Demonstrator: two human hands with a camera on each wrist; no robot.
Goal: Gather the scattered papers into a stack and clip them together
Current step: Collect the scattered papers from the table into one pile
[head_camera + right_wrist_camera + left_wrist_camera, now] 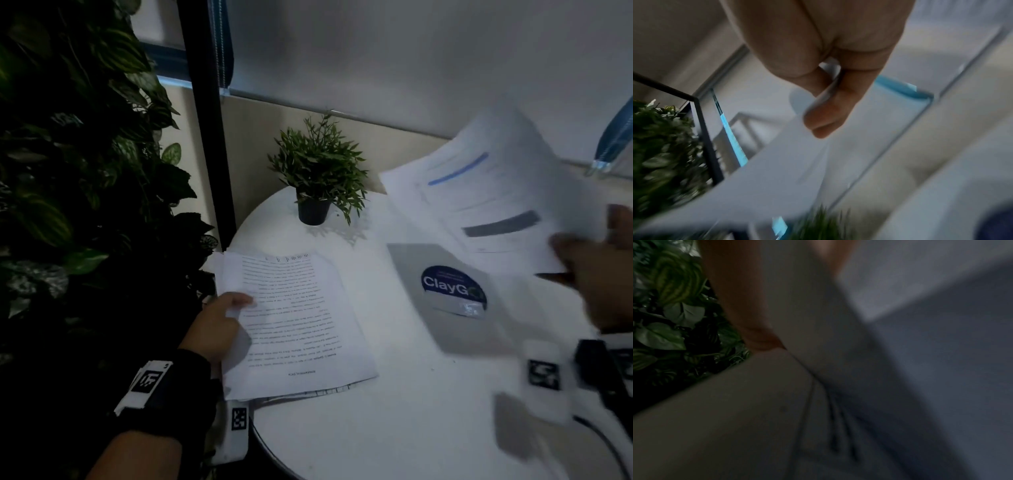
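A stack of printed papers (294, 325) lies at the left edge of the round white table (411, 428). My left hand (222, 318) grips the stack's left edge, thumb on top; the left wrist view shows the same papers (838, 353) close up and blurred. My right hand (596, 270) holds a few loose sheets (489, 195) with blue and grey bars in the air over the table's right side. In the right wrist view the thumb and fingers (830, 113) pinch those sheets (766, 186). No clip is visible.
A small potted plant (317, 174) stands at the back of the table. A grey card with a blue round sticker (452, 291) lies in the middle. A wall of dark leaves (68, 171) and a black post (205, 120) stand to the left.
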